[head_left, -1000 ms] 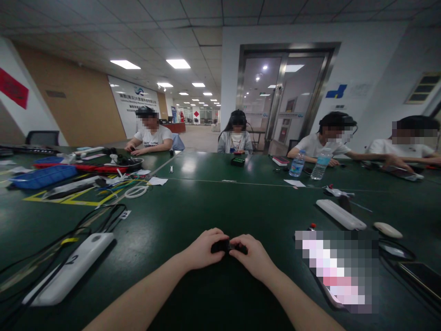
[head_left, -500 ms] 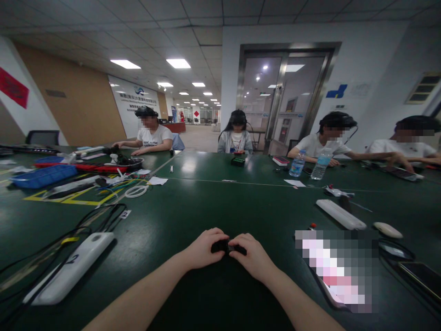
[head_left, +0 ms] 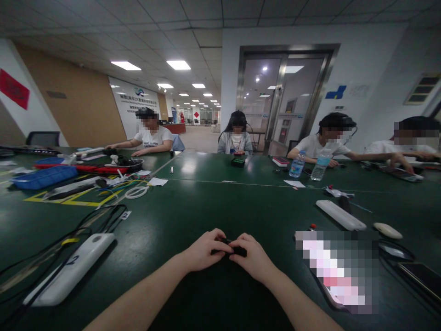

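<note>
Over the bench, left hand and right hand clench a small black object.

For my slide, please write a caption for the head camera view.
Left hand and right hand together hold a small black object at a green workbench.

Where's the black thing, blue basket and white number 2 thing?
black object (head_left: 238, 251), head view, visible middle
blue plastic basket (head_left: 44, 180), head view, front wall
white case numbered 2 (head_left: 62, 276), head view, top face
</note>
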Demonstrator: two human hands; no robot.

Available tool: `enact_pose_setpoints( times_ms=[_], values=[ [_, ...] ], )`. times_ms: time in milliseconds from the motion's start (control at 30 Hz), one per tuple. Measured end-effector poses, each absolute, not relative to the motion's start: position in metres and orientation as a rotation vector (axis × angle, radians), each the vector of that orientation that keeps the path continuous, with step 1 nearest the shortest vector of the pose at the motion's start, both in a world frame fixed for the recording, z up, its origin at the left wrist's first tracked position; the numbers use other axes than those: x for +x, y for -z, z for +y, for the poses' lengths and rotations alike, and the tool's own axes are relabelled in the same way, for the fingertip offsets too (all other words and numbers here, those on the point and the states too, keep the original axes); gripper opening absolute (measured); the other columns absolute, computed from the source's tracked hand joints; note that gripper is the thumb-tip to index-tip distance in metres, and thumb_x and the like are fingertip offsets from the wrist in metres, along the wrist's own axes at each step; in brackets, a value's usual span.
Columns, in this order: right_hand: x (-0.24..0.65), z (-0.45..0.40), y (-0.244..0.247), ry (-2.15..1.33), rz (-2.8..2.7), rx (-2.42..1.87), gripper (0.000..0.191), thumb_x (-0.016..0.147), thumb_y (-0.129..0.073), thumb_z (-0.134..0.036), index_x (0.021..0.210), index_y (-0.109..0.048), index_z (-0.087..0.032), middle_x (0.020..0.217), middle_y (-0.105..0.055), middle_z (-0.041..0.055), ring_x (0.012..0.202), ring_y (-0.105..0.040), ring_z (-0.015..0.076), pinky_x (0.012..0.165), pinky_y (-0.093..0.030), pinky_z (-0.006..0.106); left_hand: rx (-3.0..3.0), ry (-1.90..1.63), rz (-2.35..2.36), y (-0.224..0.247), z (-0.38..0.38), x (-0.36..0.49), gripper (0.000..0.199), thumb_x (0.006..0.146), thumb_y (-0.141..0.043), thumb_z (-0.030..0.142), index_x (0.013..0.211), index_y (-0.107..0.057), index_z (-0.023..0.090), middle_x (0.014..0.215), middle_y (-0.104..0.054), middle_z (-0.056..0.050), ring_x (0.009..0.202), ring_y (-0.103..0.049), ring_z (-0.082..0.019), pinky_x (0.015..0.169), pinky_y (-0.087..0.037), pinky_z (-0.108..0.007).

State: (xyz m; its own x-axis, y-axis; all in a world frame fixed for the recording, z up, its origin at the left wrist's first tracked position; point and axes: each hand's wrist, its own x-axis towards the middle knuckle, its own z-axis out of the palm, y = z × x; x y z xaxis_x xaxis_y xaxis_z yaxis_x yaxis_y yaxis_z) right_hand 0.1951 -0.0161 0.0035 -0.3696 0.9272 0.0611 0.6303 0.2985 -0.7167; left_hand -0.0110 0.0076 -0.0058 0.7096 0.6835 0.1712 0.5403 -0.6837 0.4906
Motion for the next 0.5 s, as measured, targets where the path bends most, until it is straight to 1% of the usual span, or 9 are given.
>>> enact_pose_setpoints(
  times_ms=[100, 200, 300, 400, 467, 500],
  values=[
    [0.200, -0.012, 0.000, -0.862, -2.016, -1.379, 0.030, 0.072, -0.067, -0.026, 0.102, -0.066, -0.024, 0.096, -0.057, 0.0029, 0.090, -0.054, 0.0181, 0.080, -0.044, 0.031, 2.603, -0.468, 0.974, 0.007, 0.013, -0.016, 0.033, 0.084, -0.053, 0.022, 0.111, -0.062, 0.038, 0.121, -0.047, -0.001, 0.109, -0.048, -0.018, 0.094, -0.040, -0.034],
    [0.211, -0.005, 0.005, -0.869, -1.933, -1.428, 0.029, 0.076, -0.062, -0.031, 0.103, -0.064, -0.023, 0.094, -0.057, 0.0032, 0.082, -0.055, 0.0164, 0.074, -0.045, 0.029, 2.617, -0.506, 1.139, 0.008, 0.026, -0.032, 0.034, 0.083, -0.051, 0.022, 0.112, -0.063, 0.037, 0.120, -0.048, -0.002, 0.107, -0.049, -0.018, 0.094, -0.040, -0.034],
    [0.225, 0.003, 0.010, -0.889, -1.859, -1.476, 0.028, 0.080, -0.056, -0.036, 0.105, -0.063, -0.024, 0.096, -0.059, 0.0032, 0.084, -0.057, 0.0173, 0.076, -0.046, 0.030, 2.484, -0.568, 1.493, 0.010, 0.045, -0.065, 0.032, 0.084, -0.048, 0.027, 0.111, -0.064, 0.034, 0.117, -0.050, -0.003, 0.103, -0.052, -0.019, 0.093, -0.041, -0.033],
    [0.235, 0.008, 0.012, -0.918, -1.791, -1.495, 0.028, 0.082, -0.053, -0.035, 0.106, -0.062, -0.023, 0.098, -0.061, 0.0030, 0.090, -0.058, 0.0184, 0.080, -0.046, 0.032, 2.207, -0.614, 1.898, 0.014, 0.062, -0.109, 0.035, 0.085, -0.044, 0.032, 0.115, -0.063, 0.032, 0.111, -0.052, -0.005, 0.095, -0.056, -0.017, 0.089, -0.044, -0.030],
    [0.237, 0.009, 0.012, -0.936, -1.761, -1.502, 0.028, 0.083, -0.052, -0.033, 0.106, -0.062, -0.023, 0.100, -0.062, 0.0030, 0.093, -0.058, 0.0185, 0.082, -0.046, 0.031, 1.955, -0.629, 2.184, 0.016, 0.067, -0.137, 0.037, 0.085, -0.042, 0.034, 0.116, -0.062, 0.033, 0.111, -0.054, -0.005, 0.097, -0.057, -0.019, 0.086, -0.045, -0.031],
    [0.237, 0.009, 0.012, -0.945, -1.752, -1.504, 0.028, 0.083, -0.051, -0.033, 0.106, -0.062, -0.022, 0.101, -0.062, 0.0031, 0.094, -0.058, 0.0184, 0.083, -0.046, 0.031, 1.807, -0.637, 2.325, 0.016, 0.068, -0.148, 0.038, 0.085, -0.042, 0.036, 0.117, -0.061, 0.033, 0.112, -0.055, -0.006, 0.098, -0.057, -0.021, 0.085, -0.046, -0.033]
  ],
)
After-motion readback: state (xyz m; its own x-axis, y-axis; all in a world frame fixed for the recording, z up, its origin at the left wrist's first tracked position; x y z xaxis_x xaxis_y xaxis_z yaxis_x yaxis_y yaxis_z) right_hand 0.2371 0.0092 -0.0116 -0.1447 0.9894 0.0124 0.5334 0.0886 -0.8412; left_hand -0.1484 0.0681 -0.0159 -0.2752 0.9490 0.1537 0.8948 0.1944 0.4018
